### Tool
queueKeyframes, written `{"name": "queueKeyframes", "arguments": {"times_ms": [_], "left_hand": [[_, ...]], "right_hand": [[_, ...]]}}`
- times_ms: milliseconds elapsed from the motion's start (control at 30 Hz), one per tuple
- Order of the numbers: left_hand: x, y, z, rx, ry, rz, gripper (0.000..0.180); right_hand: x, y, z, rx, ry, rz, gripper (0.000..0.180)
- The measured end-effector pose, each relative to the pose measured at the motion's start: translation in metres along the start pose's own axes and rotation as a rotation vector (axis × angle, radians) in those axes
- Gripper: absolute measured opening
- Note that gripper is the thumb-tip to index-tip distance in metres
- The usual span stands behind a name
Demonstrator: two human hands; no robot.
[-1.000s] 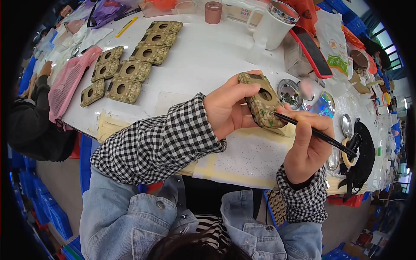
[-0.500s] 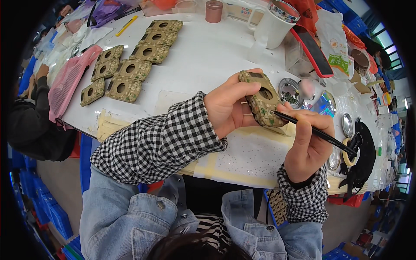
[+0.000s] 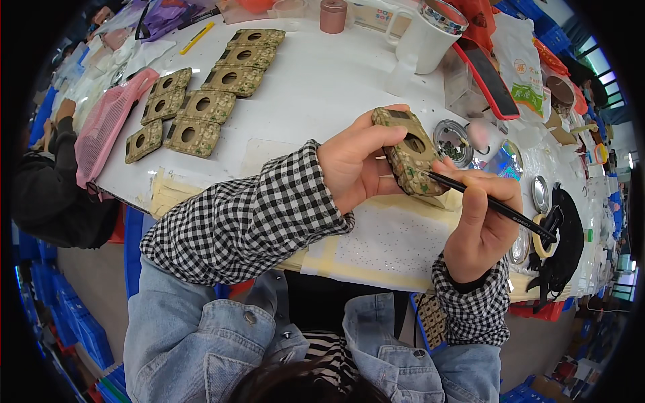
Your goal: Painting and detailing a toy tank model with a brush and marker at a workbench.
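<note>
My left hand (image 3: 353, 161) is closed around a camouflage-patterned case (image 3: 408, 168) with a round opening, its thumb along the near edge. In my right hand (image 3: 485, 221) is a slim black pen-like tool (image 3: 500, 207), held as one holds a pen. The tool's tip rests on or just over the lower part of the case's face; contact is too fine to tell. Matching camouflage cases (image 3: 230, 80) lie in rows at the left of the table. Beyond my right hand sits a round metal dish (image 3: 452, 154) with small dark and green bits in it.
White paper (image 3: 376, 248) with scattered small specks lies beneath my hands. A white mug (image 3: 424, 48), a red-edged phone (image 3: 487, 80) and a pink tin (image 3: 333, 17) stand farther back. A pink mesh basket (image 3: 111, 124) is at left, near another person's sleeve (image 3: 60, 174).
Both hands, the case and the black tool have shifted very slightly to the right. The tool's tip stays at the lower part of the case, and both grips are the same.
</note>
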State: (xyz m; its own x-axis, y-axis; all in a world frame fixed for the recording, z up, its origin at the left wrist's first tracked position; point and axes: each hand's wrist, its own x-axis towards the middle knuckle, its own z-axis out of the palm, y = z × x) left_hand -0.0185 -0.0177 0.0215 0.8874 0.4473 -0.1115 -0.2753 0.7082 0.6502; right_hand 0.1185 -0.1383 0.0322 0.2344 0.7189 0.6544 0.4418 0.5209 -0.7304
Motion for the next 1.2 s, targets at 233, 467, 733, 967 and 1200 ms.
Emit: {"name": "queueKeyframes", "arguments": {"times_ms": [233,467,733,967,1200], "left_hand": [[-0.006,0.005,0.005,0.073,0.044,0.057,0.061],[-0.01,0.009,0.005,0.125,0.022,0.023,0.062],[-0.011,0.007,0.004,0.204,0.031,0.017,0.068],[-0.013,0.007,0.006,0.223,0.039,0.021,0.068],[-0.014,0.007,0.007,0.25,0.05,0.018,0.069]], "right_hand": [[0.002,-0.001,-0.007,0.024,-0.016,0.004,0.01],[0.002,-0.006,-0.005,-0.015,-0.073,0.042,0.01],[0.0,-0.005,-0.006,-0.033,-0.099,0.058,0.01],[0.001,-0.005,-0.006,-0.097,-0.116,0.045,0.01],[0.0,-0.004,-0.005,-0.098,-0.112,0.047,0.01]]}}
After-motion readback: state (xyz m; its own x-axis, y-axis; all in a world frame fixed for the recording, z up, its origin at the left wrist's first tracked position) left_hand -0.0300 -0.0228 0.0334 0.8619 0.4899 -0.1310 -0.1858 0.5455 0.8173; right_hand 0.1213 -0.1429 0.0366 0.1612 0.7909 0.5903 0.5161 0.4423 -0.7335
